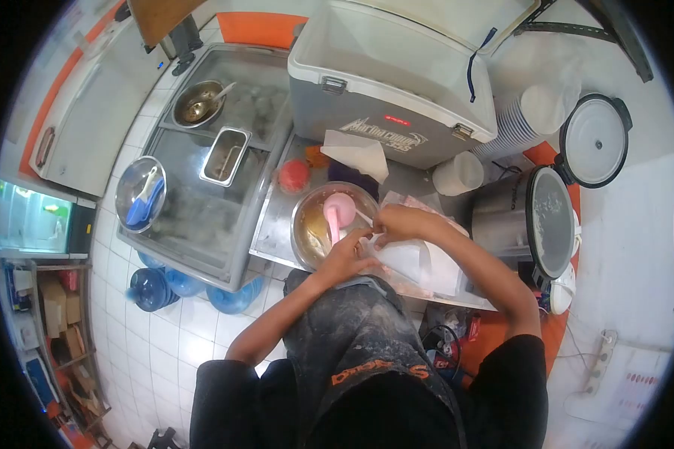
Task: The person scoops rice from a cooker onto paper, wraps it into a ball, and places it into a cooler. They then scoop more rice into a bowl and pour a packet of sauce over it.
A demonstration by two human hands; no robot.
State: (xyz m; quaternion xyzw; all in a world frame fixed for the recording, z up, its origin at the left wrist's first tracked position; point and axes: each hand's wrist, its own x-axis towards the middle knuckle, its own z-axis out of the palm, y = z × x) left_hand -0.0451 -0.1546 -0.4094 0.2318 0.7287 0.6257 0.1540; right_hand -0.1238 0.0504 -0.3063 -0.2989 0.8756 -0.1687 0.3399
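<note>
My left hand (346,257) is at the near right rim of a metal bowl (298,233), fingers drawn together. My right hand (398,223) meets it from the right, its fingers closed in a pinch. What lies between the fingertips is too small to make out. Just below the right hand is a stack of white sheets (406,260), paper or thin plastic, on patterned pinkish wrapping. Inside the bowl rests a pink ladle (340,211) over a yellowish-brown residue. Behind the bowl, a white sheet (358,153) leans over a dark container.
A large grey cooler box (382,105) stands open at the back. Right of it are a white tub (457,174), stacked cups (511,123) and a steel pot (505,213). Leftward, a chest freezer (195,247) carries a metal bowl (198,105), a steel pan (225,156) and a clear bowl (141,194).
</note>
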